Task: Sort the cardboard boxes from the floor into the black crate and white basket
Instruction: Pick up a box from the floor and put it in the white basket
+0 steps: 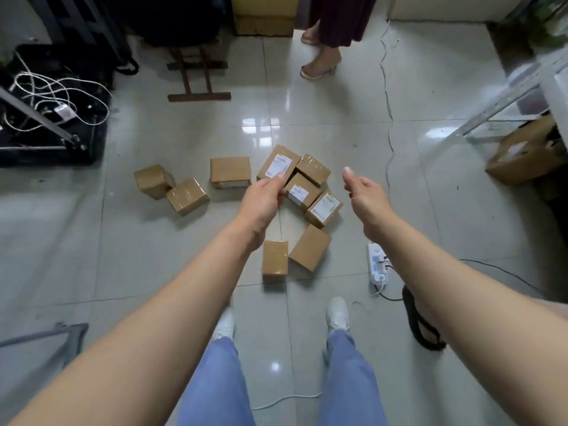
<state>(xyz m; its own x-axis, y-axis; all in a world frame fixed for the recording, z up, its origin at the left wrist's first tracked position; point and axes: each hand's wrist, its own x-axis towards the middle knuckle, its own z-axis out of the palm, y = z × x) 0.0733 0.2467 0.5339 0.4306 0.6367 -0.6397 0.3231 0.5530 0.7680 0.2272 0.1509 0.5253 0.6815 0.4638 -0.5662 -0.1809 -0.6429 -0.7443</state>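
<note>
Nothing looked sorted yet: all nine cardboard boxes (301, 190) lay on the floor (153, 256) beneath and around my left grip (264, 199) and right grip (365, 192), both loosely curled and holding nothing, with bare tile round the cluster, a power strip (377, 265) nearer me than my right grip, and no basket in sight.

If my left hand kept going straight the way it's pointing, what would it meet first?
Probably the farthest brown cardboard box with a white label, lying just beyond the left hand in the cluster, though the hand's height above it is unclear.
</note>
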